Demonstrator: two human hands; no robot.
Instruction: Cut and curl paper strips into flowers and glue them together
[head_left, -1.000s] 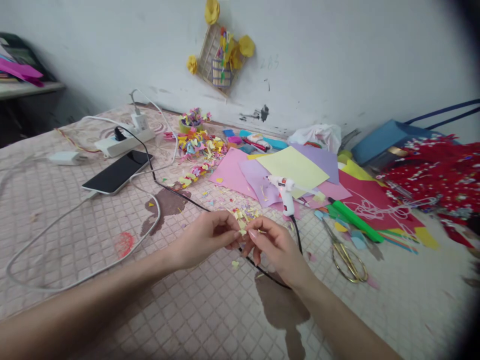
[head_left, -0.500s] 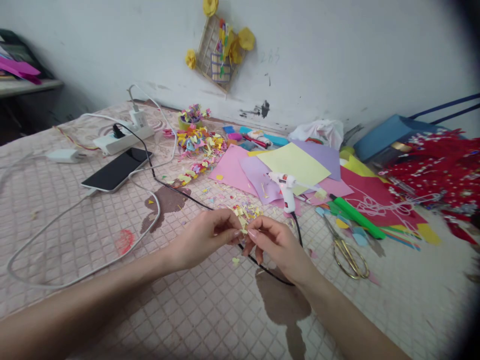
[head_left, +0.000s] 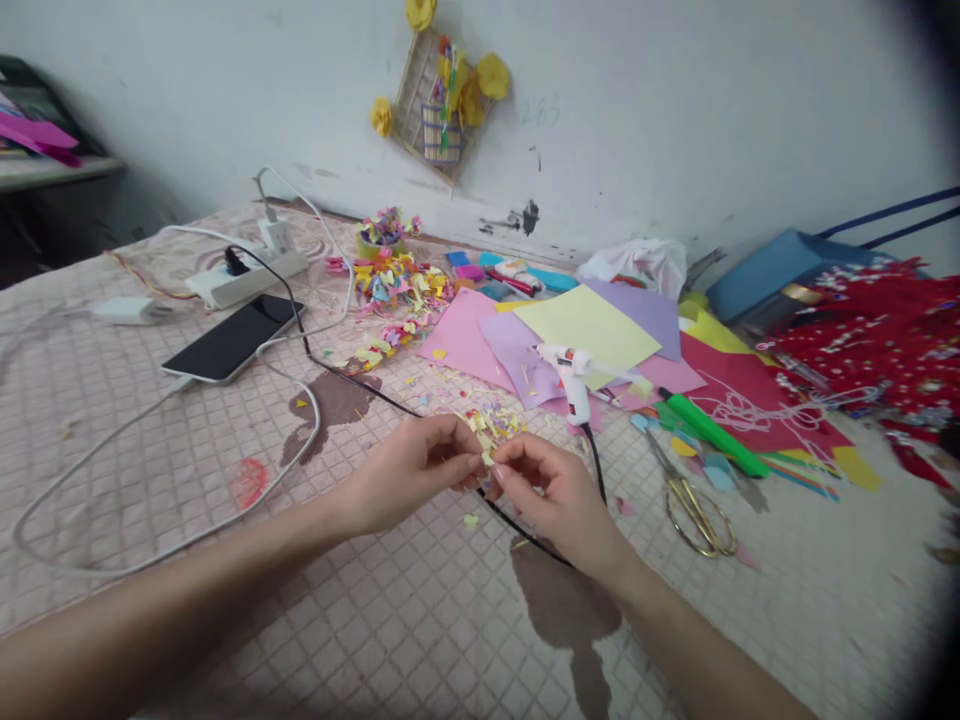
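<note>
Left hand [head_left: 409, 475] and right hand [head_left: 559, 495] pinch a yellow paper scrap [head_left: 487, 459], grip closed around it, likely for fine control; a glue gun [head_left: 573, 385] lies seemingly within reach.

Paper scrap [head_left: 487, 458] matt; glue gun [head_left: 575, 388] smooth plastic; scissors [head_left: 683, 490] shiny metal.

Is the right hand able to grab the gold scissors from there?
Probably yes: the gold scissors lie to the right of the right hand with nothing on top; only a black cord runs between. But the hand seems to be pinching a tiny pale-yellow piece, so it may need to let go first.
</note>
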